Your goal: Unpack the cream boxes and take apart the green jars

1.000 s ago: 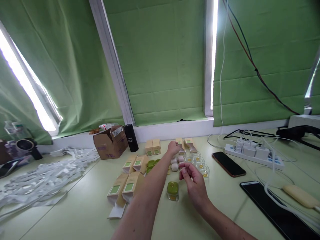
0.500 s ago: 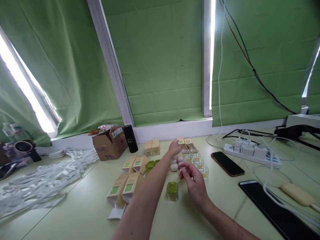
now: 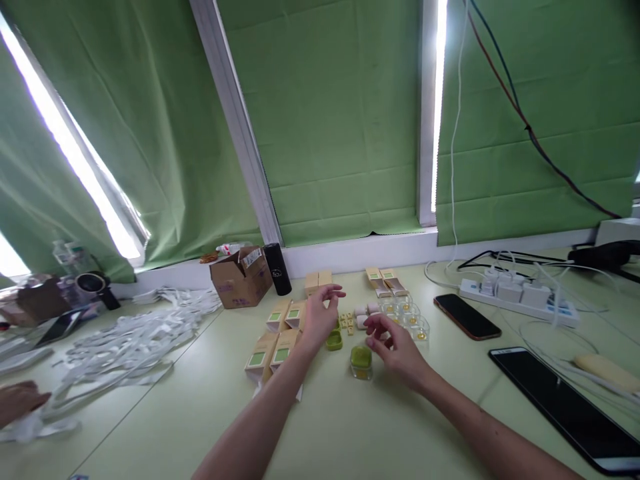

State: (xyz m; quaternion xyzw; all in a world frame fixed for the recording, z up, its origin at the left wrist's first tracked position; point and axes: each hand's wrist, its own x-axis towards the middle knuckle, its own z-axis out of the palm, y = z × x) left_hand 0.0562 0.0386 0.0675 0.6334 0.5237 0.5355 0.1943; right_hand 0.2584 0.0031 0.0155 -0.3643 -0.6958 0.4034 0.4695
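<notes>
My left hand (image 3: 323,313) is above the table with its fingers stretched out and apart, holding nothing. It hovers beside the green lids (image 3: 334,341) and partly covers them. My right hand (image 3: 397,348) has loosely bent fingers, the thumb apart from the index finger, and nothing visible in its grip. It is beside several small white rolls (image 3: 361,321) and a clear square jar with a green lid (image 3: 361,361). Small yellow pieces (image 3: 347,323) lie between my hands. Clear jars with yellow centres (image 3: 411,316) stand in a group behind my right hand.
Cardboard boxes with green labels stand left (image 3: 260,355) and at the back (image 3: 385,280). A brown carton (image 3: 241,279) and black cylinder (image 3: 277,269) are near the sill. Phones (image 3: 467,317), a power strip (image 3: 520,300) and cables lie right. Another person's hand (image 3: 20,402) touches white strips.
My left hand has drawn back from the far boxes toward the green lids, fingers spreading. My right hand stays near the rolls. Another person's hand has appeared at left as the view shifted left.
</notes>
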